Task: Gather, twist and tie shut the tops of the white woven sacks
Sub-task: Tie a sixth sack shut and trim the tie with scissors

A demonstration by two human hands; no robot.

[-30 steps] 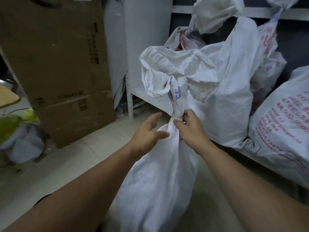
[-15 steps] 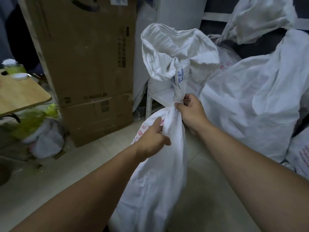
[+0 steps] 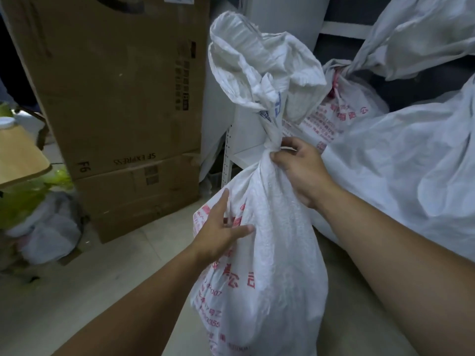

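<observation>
head view: right hand (image 3: 302, 173) grips sack (image 3: 267, 253) neck; sack's base cut off.

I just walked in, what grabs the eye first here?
Front and centre, a white woven sack with red print, its twisted neck pinched by the right hand while the left hand rests flat on its side. Tall cardboard boxes stand behind on the left; more white sacks pile up on the right.
</observation>
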